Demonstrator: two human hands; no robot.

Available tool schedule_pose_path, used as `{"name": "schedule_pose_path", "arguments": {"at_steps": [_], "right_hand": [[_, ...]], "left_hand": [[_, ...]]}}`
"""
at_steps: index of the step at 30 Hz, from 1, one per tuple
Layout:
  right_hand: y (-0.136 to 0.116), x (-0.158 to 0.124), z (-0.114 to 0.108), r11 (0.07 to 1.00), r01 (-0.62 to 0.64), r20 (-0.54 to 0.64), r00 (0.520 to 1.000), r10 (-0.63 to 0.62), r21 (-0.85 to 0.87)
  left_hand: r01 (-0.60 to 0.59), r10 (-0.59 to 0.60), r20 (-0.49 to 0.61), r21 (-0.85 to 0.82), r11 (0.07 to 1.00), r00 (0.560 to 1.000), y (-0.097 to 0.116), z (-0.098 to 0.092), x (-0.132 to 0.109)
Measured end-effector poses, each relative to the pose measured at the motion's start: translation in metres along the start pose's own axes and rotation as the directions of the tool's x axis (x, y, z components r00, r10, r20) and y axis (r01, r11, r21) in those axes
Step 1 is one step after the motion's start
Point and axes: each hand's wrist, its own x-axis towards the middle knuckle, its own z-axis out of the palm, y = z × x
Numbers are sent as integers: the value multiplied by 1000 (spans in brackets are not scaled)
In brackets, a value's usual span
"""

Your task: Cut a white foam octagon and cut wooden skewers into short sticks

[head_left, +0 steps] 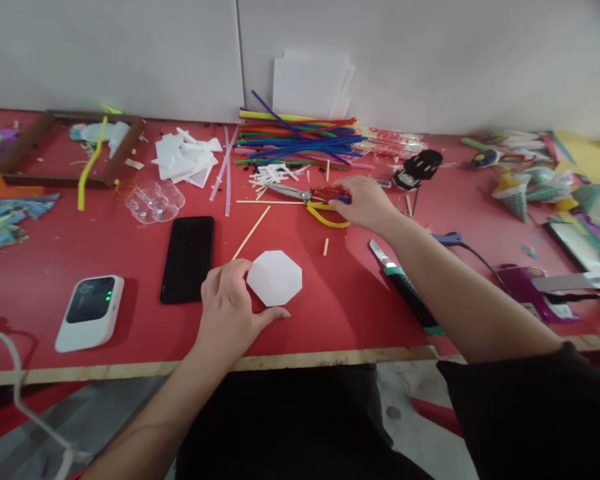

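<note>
A white paper octagon (275,278) lies on the red table near the front. My left hand (233,293) is beside it, the index finger at its left edge and the thumb stretched out below; fingers and thumb are apart. Farther back, the fingers of my right hand (363,200) are closed around the red handles of a pair of scissors (300,194), whose blades point left. The hand hides part of the handles. Just below the scissors is a bent yellow strip (330,219). A thin wooden stick (270,202) lies by the blades.
Colourful pipe cleaners (300,137) are piled at the back, beside white paper scraps (187,157). A black phone (187,260) and a white device (91,313) lie left. On the right are a utility knife (407,290) under my forearm and a purple glue gun (535,293).
</note>
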Motion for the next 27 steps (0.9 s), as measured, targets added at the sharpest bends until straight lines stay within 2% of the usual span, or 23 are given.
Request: {"name": "schedule_pose_path", "arguments": {"at_steps": [4,7,9,12,14,17,20,22,25,27], "right_hand": [[22,0,-2,996,81,96,992,-78,-31],[20,5,-5,992,117,123,986,-112,-36],[12,6,-12,993,100,126,988,-93,-58],[-4,-6,-30,993,-12,120,992,27,-121],[-14,-25,-44,986,-77,121,988,96,-151],[-21,-67,-59,983,-75,200,974,109,-169],[-20,-115,-62,958,-114,324,925,200,-265],[-17,-144,-57,960,-122,362,908,211,-252],[-14,-179,-47,946,-162,264,935,238,-281],[-14,-195,-44,930,-217,171,946,276,-298]], "left_hand": [[-42,45,62,-46,998,997,2,-6,-4],[-129,149,168,-123,984,975,3,-10,-4],[-162,185,209,-119,980,960,5,-13,-3],[-159,154,258,-3,987,954,9,-17,-3],[-149,124,280,72,986,952,13,-20,-6],[-147,115,281,96,984,953,20,-23,-11],[-148,120,267,86,985,956,25,-24,-13],[-151,129,233,77,986,964,26,-21,-11],[-155,143,158,64,986,977,25,-14,-5],[-150,137,153,78,986,979,25,-9,0]]}}
